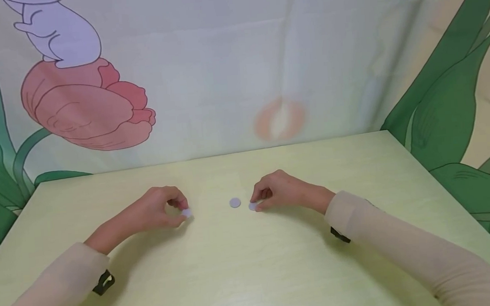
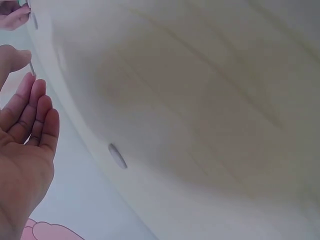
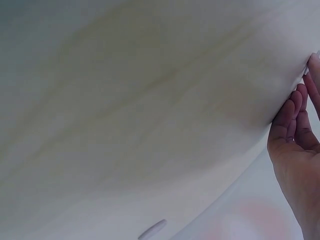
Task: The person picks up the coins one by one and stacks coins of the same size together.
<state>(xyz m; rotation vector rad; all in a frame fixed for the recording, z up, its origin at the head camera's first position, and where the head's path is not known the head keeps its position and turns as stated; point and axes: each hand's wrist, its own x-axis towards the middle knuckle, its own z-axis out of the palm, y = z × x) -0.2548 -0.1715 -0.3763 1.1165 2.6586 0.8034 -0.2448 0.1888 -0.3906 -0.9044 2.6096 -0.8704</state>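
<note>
- Pinching the left disc (image 1: 187,213) between thumb and fingertips, the left hand (image 1: 153,209) is standing almost closed, left of the middle disc (image 1: 235,202).
- The right hand (image 1: 281,191) is also gripping a piece, the right disc (image 1: 252,207), its thumb and curled fingers nearly meeting; whether this disc is touching the tabletop (image 1: 235,270) cannot be told.
- Between the hands, the middle disc is lying flat, closer to the right one, in from the tabletop's far edge and well apart from both far corners.
- Each wrist view is showing a grey disc toward the far edge, one seen from the left (image 2: 117,156); whether these are among the three cannot be told.
- Pale sleeves (image 1: 59,286) are covering both forearms, with dark straps (image 1: 104,282) showing beneath.
- Past the far edge, a printed cloth (image 1: 207,80) is hanging, bearing a pink flower (image 1: 82,111) and green leaves (image 1: 444,103).
</note>
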